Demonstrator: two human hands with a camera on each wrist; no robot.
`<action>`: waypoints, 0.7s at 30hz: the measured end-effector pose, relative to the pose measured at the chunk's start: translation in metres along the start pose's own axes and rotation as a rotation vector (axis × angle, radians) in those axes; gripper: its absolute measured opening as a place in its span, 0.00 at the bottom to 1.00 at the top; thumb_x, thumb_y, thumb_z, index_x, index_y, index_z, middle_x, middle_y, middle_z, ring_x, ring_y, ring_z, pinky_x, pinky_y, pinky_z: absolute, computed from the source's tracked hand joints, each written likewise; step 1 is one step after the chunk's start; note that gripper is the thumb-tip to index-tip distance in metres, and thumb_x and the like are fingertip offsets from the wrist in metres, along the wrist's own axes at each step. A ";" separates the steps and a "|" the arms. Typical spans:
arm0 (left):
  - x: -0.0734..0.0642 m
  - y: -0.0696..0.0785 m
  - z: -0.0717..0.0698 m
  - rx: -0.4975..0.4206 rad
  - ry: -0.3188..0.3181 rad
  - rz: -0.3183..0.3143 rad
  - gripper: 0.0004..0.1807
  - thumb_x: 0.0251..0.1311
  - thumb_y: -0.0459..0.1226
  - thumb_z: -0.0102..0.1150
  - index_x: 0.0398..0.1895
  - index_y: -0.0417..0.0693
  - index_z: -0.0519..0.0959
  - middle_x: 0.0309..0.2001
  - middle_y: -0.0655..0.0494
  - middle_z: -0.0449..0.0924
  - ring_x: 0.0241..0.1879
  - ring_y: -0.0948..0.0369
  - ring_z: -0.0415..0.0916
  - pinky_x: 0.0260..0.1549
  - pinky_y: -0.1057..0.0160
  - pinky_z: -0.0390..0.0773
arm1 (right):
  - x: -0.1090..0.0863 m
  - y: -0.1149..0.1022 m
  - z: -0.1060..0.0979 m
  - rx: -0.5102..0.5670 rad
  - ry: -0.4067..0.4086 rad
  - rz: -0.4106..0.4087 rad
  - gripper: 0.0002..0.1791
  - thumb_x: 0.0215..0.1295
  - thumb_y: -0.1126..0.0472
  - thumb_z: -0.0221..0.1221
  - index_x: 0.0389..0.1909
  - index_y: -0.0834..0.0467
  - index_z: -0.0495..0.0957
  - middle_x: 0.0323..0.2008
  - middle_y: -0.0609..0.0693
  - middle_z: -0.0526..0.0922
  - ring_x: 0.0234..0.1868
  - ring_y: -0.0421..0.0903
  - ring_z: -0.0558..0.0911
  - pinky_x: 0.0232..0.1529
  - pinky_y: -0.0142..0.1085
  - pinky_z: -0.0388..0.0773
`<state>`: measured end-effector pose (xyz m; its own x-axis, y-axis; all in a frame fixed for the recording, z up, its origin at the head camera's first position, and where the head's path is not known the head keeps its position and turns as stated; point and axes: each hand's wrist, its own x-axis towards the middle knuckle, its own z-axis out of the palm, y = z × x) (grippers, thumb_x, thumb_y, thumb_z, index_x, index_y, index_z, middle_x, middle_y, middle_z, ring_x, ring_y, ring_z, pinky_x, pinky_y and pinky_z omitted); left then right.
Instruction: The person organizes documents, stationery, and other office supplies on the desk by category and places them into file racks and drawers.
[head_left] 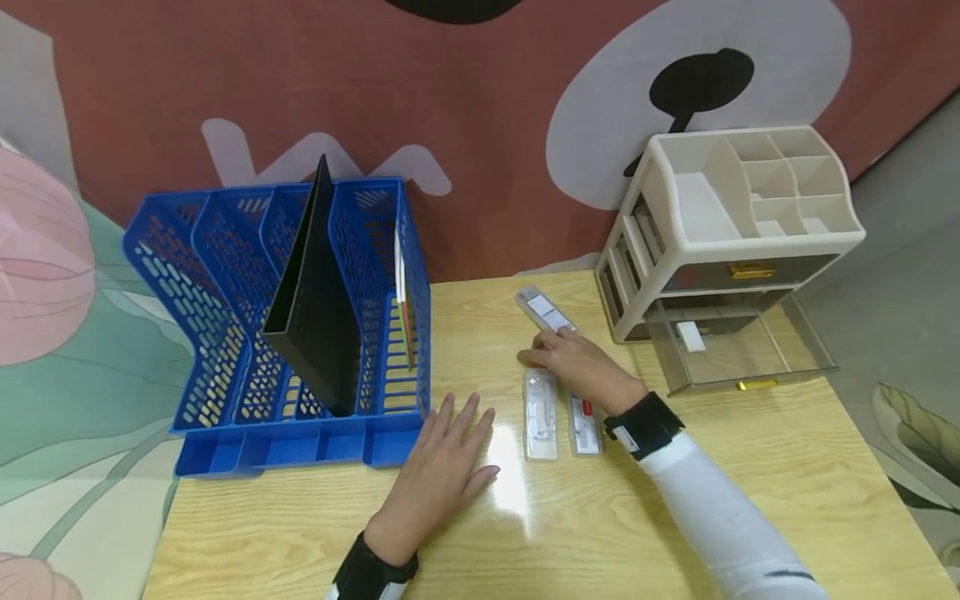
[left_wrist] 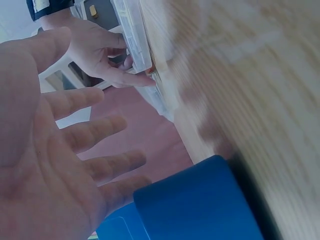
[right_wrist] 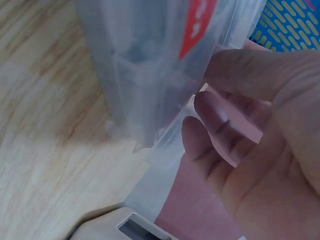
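My right hand (head_left: 581, 367) reaches over several slim clear plastic cases, its fingertips at the near end of the far case (head_left: 546, 308), which lies at an angle. Whether they touch it is hard to tell. Below the hand, a clear case (head_left: 541, 421) lies lengthwise, and beside it lies a case with a red mark (head_left: 585, 429), partly covered by the hand. In the right wrist view, the fingers (right_wrist: 200, 142) bend loosely, apart from the thumb. My left hand (head_left: 438, 475) is spread over the table beside the blue file rack (head_left: 300, 450), holding nothing.
A black folder (head_left: 322, 333) and thin booklets (head_left: 405, 308) stand in the rack. At right, a white desktop organizer (head_left: 757, 242) has its lower clear drawer (head_left: 750, 367) pulled out, with a small white block (head_left: 690, 336) inside. Patterned cloth hangs behind the wooden table (head_left: 480, 567).
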<state>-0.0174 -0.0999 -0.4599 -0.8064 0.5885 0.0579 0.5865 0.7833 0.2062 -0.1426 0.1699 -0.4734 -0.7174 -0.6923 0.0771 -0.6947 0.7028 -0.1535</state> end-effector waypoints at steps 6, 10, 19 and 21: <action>-0.001 -0.001 0.001 0.009 -0.007 -0.005 0.37 0.66 0.58 0.49 0.73 0.51 0.62 0.74 0.44 0.58 0.71 0.37 0.51 0.64 0.36 0.63 | 0.003 -0.004 0.002 -0.026 -0.021 0.028 0.22 0.56 0.70 0.66 0.52 0.52 0.83 0.49 0.51 0.81 0.45 0.51 0.75 0.47 0.43 0.78; -0.002 -0.001 0.002 0.003 -0.009 -0.007 0.36 0.66 0.58 0.49 0.73 0.52 0.62 0.74 0.44 0.58 0.71 0.37 0.51 0.64 0.36 0.63 | 0.005 -0.007 0.004 -0.034 0.000 0.038 0.19 0.55 0.69 0.66 0.49 0.53 0.83 0.47 0.51 0.83 0.46 0.50 0.76 0.49 0.43 0.79; -0.002 0.000 0.000 -0.016 -0.030 -0.020 0.36 0.66 0.56 0.50 0.73 0.52 0.62 0.74 0.43 0.57 0.71 0.37 0.51 0.64 0.36 0.62 | 0.003 -0.011 0.007 0.050 0.036 0.079 0.19 0.55 0.71 0.65 0.48 0.54 0.84 0.45 0.52 0.82 0.46 0.49 0.75 0.47 0.41 0.79; -0.001 0.001 0.000 -0.019 -0.029 -0.021 0.36 0.66 0.56 0.51 0.73 0.51 0.62 0.74 0.43 0.58 0.71 0.37 0.51 0.64 0.36 0.62 | 0.001 -0.011 0.006 0.089 0.039 0.088 0.19 0.55 0.73 0.65 0.48 0.55 0.83 0.45 0.52 0.81 0.47 0.48 0.76 0.48 0.41 0.80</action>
<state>-0.0160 -0.1002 -0.4596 -0.8160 0.5776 0.0247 0.5674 0.7920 0.2254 -0.1353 0.1600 -0.4777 -0.7778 -0.6208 0.0981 -0.6232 0.7417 -0.2480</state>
